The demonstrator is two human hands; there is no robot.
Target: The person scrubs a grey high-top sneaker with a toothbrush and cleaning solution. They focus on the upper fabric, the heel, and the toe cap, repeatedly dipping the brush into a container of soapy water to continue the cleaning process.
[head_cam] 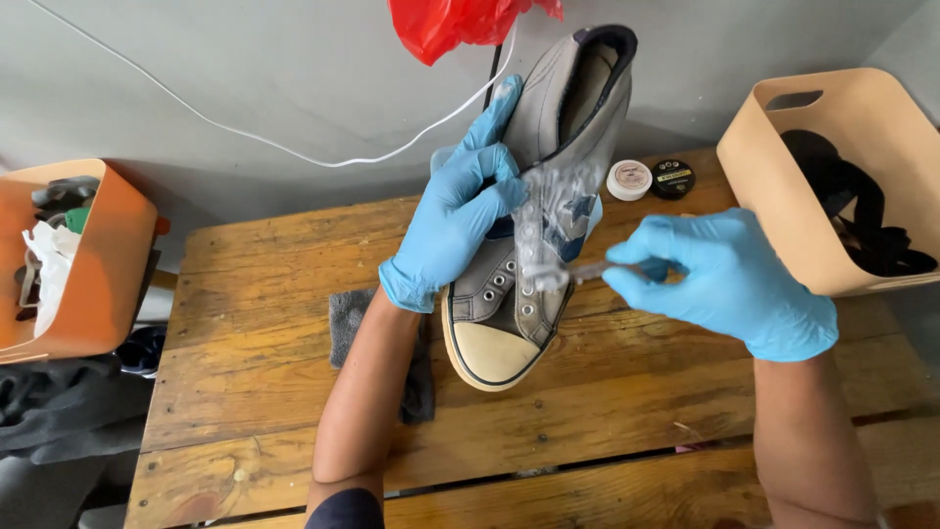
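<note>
My left hand (458, 211), in a blue glove, grips a grey high-top sneaker (548, 147) by its side and holds it tilted above the wooden table (255, 372), cream toe cap toward me. White foam covers the shoe's side near a star patch. My right hand (729, 279), also in a blue glove, holds a small brush (568, 274) whose head touches the foamy side by the eyelets.
A grey cloth (348, 318) lies on the table under my left forearm. Two small round tins (651, 179) sit at the table's back edge. A tan bin (842, 137) with dark items stands at the right, an orange bin (98, 264) at the left. Red plastic (455, 24) hangs above.
</note>
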